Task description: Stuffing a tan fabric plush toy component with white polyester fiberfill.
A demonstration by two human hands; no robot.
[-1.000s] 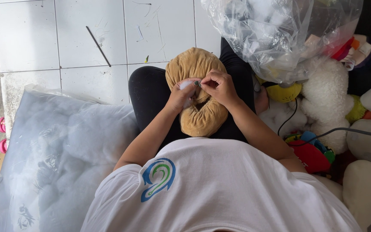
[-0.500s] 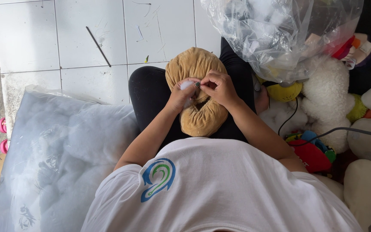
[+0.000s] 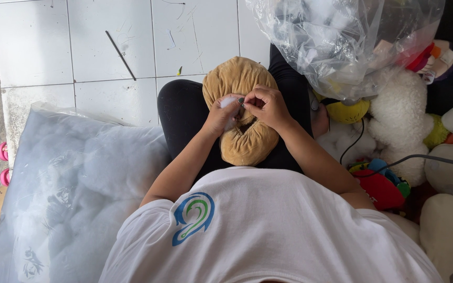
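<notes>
A tan plush shell (image 3: 239,112) lies on the seated person's lap, its opening facing up. The left hand (image 3: 222,112) pinches a tuft of white stuffing (image 3: 228,101) at the opening; the right hand (image 3: 266,106) pinches the rim beside it. Left of the shell lies a clear bag of stuffing (image 3: 74,183); to its right, a heap of plush toys (image 3: 399,126).

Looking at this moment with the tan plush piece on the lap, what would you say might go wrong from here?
Both the left hand and the right hand pinch white stuffing at the opening of the tan plush shell; a tuft might slip out or bunch unevenly. The shell rests loosely on the lap and might roll off. The clear bag overhangs the right forearm and might snag.
</notes>
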